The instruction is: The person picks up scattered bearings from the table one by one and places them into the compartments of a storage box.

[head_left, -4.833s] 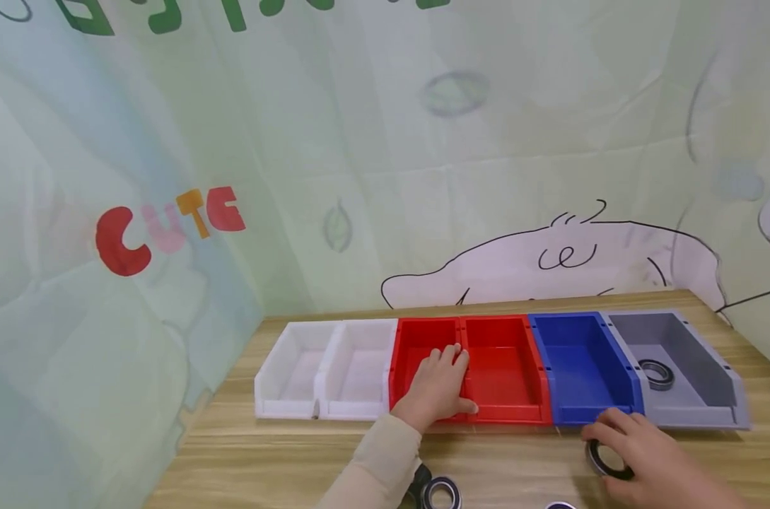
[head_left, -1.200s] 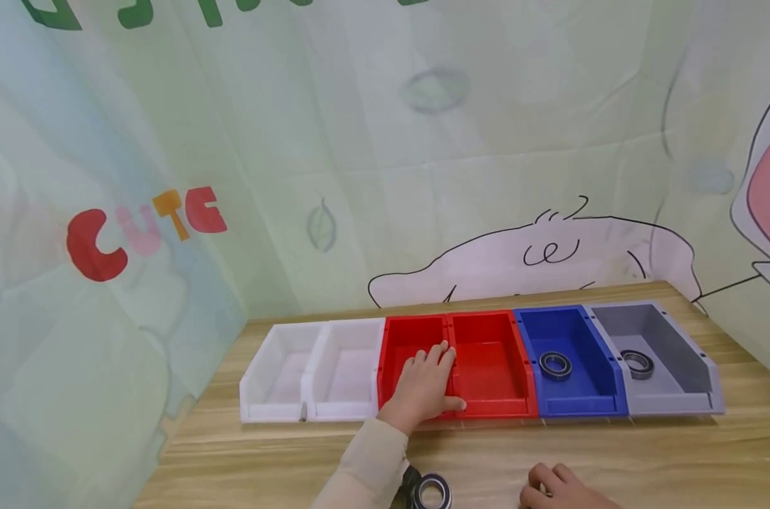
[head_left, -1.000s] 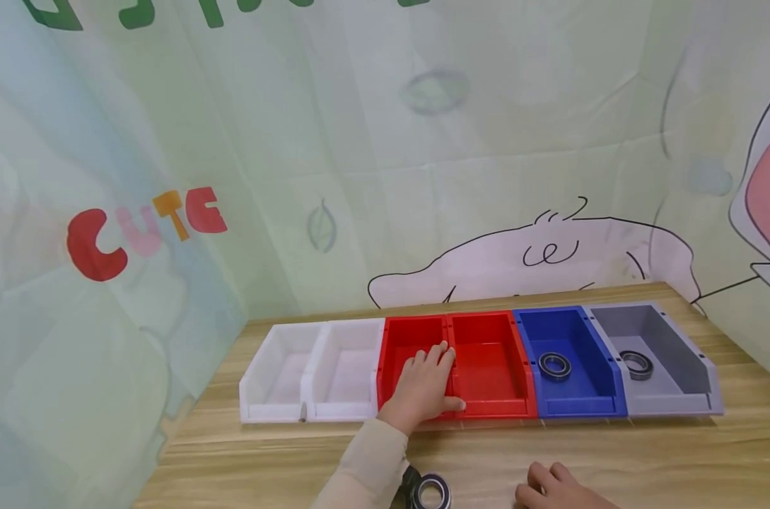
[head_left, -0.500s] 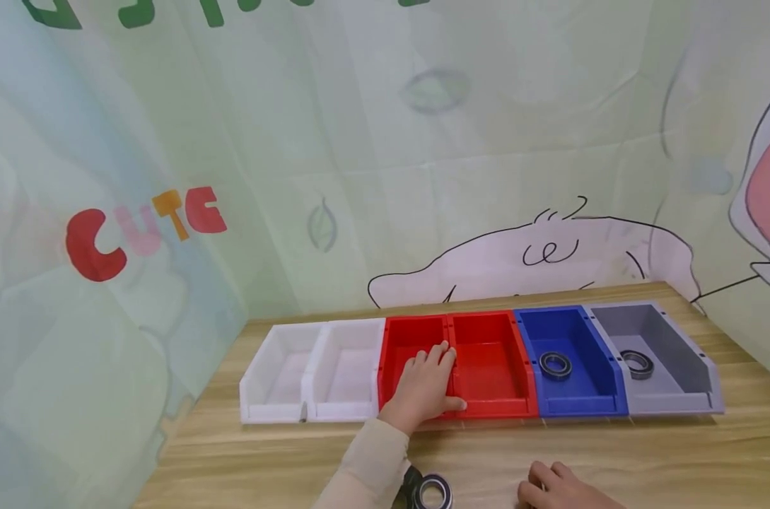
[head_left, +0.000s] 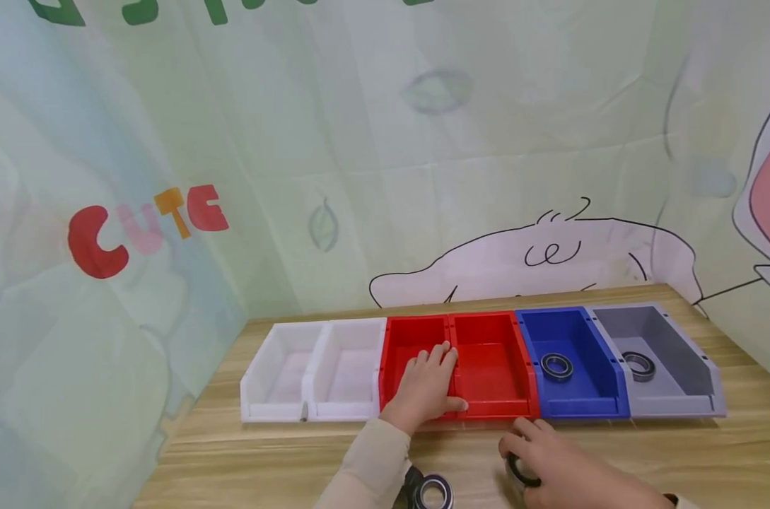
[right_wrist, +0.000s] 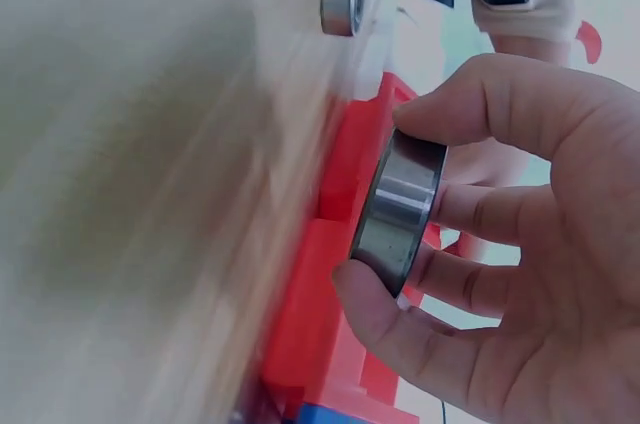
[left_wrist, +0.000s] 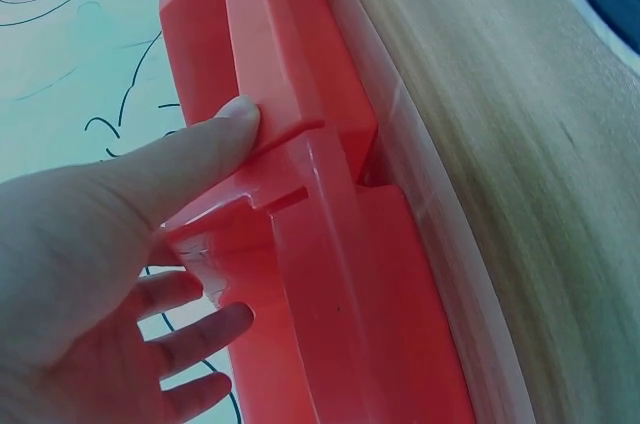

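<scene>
In the head view my left hand (head_left: 426, 385) rests on the divider between the two red bins (head_left: 489, 360). Its thumb touches the front end of the divider, and its fingers are loosely spread in the left wrist view. My right hand (head_left: 559, 459) pinches a ball bearing (right_wrist: 400, 204) between thumb and fingertips, its steel outer side showing in the right wrist view. That bearing is held over the table in front of the right red bin. One bearing (head_left: 557, 379) lies in the blue bin (head_left: 582, 406) and another bearing (head_left: 650, 369) in the grey bin (head_left: 677, 404).
Two white bins (head_left: 349, 410) continue the row at the left. On the wooden table (head_left: 283, 466), another bearing (head_left: 434, 478) lies beside the left forearm, next to a black strap piece (head_left: 412, 481). A printed cloth (head_left: 295, 141) hangs behind the table.
A bearing held by my right hand earlier now lies in the blue bin. The right hand has since risen from the lower edge with another bearing. My left hand stays on the red bins.
</scene>
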### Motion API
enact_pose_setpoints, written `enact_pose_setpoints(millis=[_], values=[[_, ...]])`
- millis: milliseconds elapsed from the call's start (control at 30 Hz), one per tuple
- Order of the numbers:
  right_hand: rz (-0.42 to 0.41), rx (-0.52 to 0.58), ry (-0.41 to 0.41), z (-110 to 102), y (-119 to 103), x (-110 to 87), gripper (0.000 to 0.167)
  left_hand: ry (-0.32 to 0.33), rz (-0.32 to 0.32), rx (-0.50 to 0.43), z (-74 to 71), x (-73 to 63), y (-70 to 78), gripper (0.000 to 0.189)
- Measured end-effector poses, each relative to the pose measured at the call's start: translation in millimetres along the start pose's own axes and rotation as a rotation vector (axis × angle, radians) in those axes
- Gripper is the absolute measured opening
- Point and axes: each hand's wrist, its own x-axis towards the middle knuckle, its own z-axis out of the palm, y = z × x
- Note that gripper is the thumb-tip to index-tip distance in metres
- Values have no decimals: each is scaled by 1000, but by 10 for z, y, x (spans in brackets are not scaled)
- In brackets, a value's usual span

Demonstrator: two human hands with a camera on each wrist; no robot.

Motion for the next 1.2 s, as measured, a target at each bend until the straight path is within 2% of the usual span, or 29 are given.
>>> enact_pose_setpoints(millis=[167,267,467,700,1067,1200], values=[[-129,-215,190,-133,-85,142,33,18,14,48,18,8,6,87],[-127,-248,224,-234,-133,220,33,24,26,85,22,9,14,85],[-15,-279,256,-363,-180,407,36,30,22,122,33,3,19,86],[135,-302,327,-353,-98,663,43,31,12,125,58,-6,25,87],[199,-315,342,-252,141,963,50,46,8,128,81,-15,167,87],[236,-287,362,-231,235,1041,52,54,9,133,71,-13,196,87]])
